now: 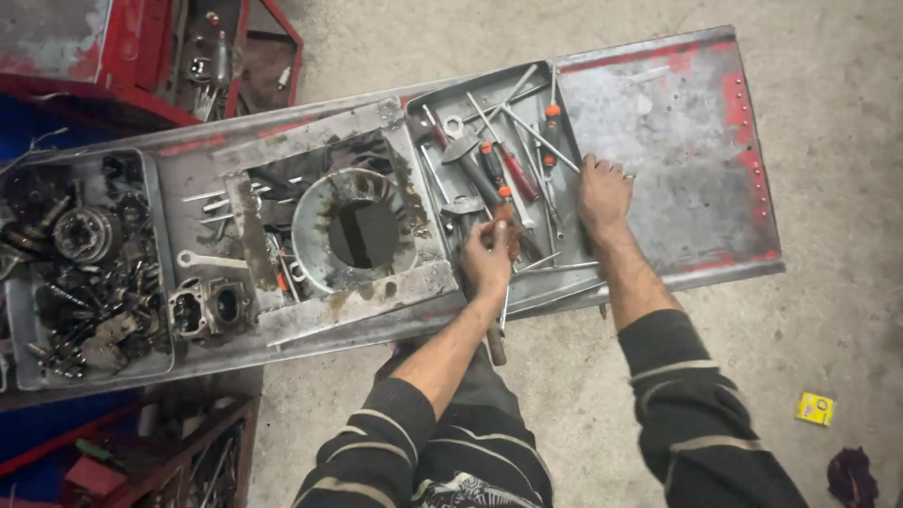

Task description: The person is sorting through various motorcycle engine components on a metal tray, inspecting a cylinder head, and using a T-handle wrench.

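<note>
Grey, greasy engine parts fill a metal tray (28, 367) at the far left, beside a ring-shaped casting (362, 230). The left hand (487, 256) is fisted around a wooden-handled tool (496, 339), whose handle pokes toward the body. Just right, the right hand (602, 193) rests spread, fingers down, on the tool tray (527, 89). A small yellow packet (815, 408) lies on the floor, far right.

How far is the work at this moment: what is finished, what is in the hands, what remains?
Already out: an engine part lies on the metal panel, and a side tray holds many small parts. In hand: the left hand grips a wooden-handled tool; the right hand rests in the tool tray. Left: those parts lie loose, nothing assembled.
</note>
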